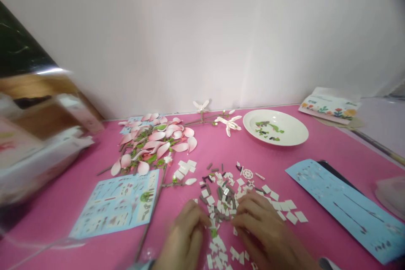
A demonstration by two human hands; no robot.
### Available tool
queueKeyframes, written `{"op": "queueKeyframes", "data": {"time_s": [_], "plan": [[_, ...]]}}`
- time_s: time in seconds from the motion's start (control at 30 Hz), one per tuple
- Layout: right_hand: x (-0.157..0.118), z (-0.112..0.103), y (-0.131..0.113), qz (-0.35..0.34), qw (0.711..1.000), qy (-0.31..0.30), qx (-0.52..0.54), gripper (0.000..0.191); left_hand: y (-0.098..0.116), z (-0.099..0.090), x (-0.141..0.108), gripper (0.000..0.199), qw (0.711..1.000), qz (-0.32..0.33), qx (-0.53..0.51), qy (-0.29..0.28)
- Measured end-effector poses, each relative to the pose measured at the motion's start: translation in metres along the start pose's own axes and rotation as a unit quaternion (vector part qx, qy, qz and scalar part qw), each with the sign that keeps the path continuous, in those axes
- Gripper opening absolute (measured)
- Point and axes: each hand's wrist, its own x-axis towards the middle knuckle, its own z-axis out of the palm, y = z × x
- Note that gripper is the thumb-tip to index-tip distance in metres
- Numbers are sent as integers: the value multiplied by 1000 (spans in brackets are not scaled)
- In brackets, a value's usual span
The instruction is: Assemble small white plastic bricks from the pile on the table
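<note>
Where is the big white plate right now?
In the head view, the plate is at the back right of the pink table, near the wall, behind the right-hand blue sheet.

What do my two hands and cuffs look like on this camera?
Both the left hand and the right hand are bare: no gloves, cables or visible markings. A pale blue-grey cuff shows at the left wrist. By the right wrist is a scrap of pale and dark edging, probably sleeve, too blurred to be sure.

Both hands' fingers (205, 218) touch the scattered white and gray pieces (211, 200) on pink.
</note>
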Motion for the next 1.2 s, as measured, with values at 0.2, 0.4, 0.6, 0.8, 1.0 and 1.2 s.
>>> {"op": "queueKeyframes", "data": {"time_s": [0.2,0.4,0.6,0.8,1.0,1.2], "plan": [[-1,-1,-1,-2,1000,1,-6,24,-5,4,-4,28,984,5,176,-39],[2,0,-1,-3,1000,0,-5,24,-5,11,-1,23,961,0,271,-56],[-2,1,0,-5,1000,-8,-5,25,-6,12,2,22,948,4,310,-67],[-3,2,-1,-7,1000,-9,-4,25,-10,15,2,23,946,5,320,-52],[-1,0,0,-2,1000,-17,-2,25,-9,14,1,17,940,13,340,-36],[-4,2,0,-2,1000,-15,-1,25,-10,17,1,18,919,44,392,-15]]}}
